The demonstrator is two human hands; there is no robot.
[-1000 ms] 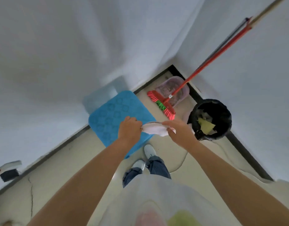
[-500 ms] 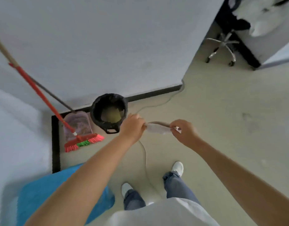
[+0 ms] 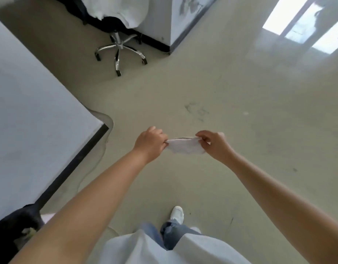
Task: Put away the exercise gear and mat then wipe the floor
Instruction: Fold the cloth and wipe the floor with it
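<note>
A small white cloth (image 3: 185,146) is stretched between my two hands at chest height over the beige floor (image 3: 240,103). My left hand (image 3: 150,142) grips its left end with curled fingers. My right hand (image 3: 214,142) pinches its right end between thumb and fingers. The cloth hangs slack in the middle. Faint dark scuff marks (image 3: 196,111) show on the floor ahead of my hands. No mat or exercise gear is in view.
A white wall with a black skirting (image 3: 73,164) ends in a corner at the left. A black bin (image 3: 15,231) stands at the lower left. A swivel chair's chrome base (image 3: 118,50) stands far ahead by another wall. My white shoe (image 3: 176,214) is below.
The view has swung to the right, away from the corner with the blue mat, broom and bin, toward the open floor. Both hands still hold the cloth stretched between them.
</note>
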